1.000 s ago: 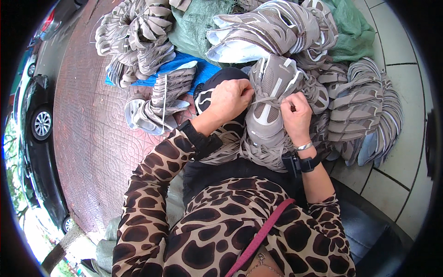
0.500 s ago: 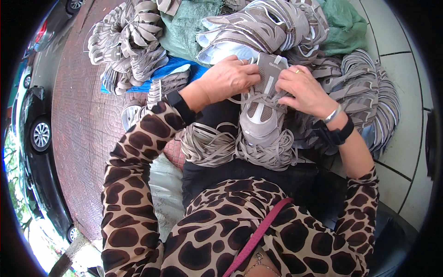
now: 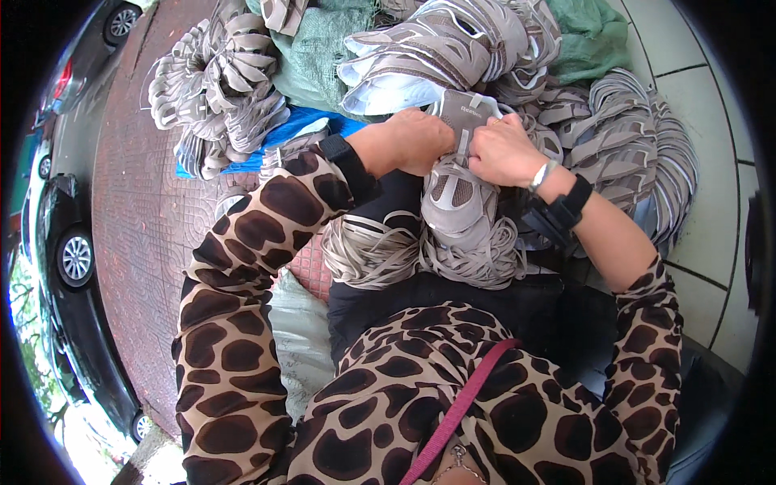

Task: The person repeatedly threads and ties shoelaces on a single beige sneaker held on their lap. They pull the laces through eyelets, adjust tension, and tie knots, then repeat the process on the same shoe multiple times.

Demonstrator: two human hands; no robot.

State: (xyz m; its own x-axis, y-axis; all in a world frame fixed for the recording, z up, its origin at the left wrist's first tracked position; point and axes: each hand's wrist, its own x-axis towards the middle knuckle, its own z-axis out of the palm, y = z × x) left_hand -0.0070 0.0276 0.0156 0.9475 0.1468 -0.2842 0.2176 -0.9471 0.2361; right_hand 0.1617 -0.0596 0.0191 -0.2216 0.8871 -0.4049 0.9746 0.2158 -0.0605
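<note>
A grey-beige shoe upper [image 3: 459, 212] with brown mesh lies across my lap, its toe toward me and its tongue [image 3: 466, 113] pointing away. A pale shoelace [image 3: 457, 170] crosses its lower eyelets. My left hand [image 3: 416, 139] is closed at the upper's left edge beside the tongue. My right hand [image 3: 507, 152] is closed at the opposite edge, its fingers bent inward. The fingertips of both are mostly hidden, so any lace between them does not show clearly. Loose bundles of pale laces [image 3: 368, 252] hang over both thighs, one partly under the toe.
Stacked shoe uppers [image 3: 453, 52] lie just beyond my hands, with more at the right [image 3: 634, 145] and far left [image 3: 214, 77]. Green woven sacks [image 3: 315, 69] and a blue sheet [image 3: 339, 123] lie among them. A white sack [image 3: 295, 339] is beside my left leg; parked cars [image 3: 89, 307] stand farther left.
Both hands have curled more tightly beside the tongue, and the right has shifted slightly inward and down. My left wrist has moved a little right. The upper stays on my lap.
</note>
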